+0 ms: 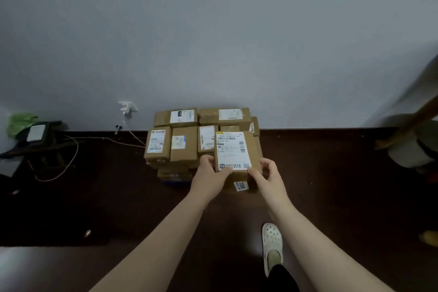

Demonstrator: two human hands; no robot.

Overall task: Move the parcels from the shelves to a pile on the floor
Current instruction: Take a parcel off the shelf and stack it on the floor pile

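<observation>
A stack of several brown cardboard parcels (182, 140) with white labels stands on the dark floor against the grey wall. At its front right corner I hold one more brown parcel (234, 149), its large white shipping label facing up. My left hand (211, 170) grips its near left corner. My right hand (266, 173) grips its near right corner. A small tag reading 7208 shows on a box just under the held parcel. Whether the held parcel rests on the stack or hovers just over it cannot be told.
A wall socket (128, 108) with a plug and a thin cable (71, 149) trailing over the floor lies left of the stack. A dark stand with a green bag (20, 122) is at far left. My white clog (272, 246) stands behind. Blurred objects sit at right.
</observation>
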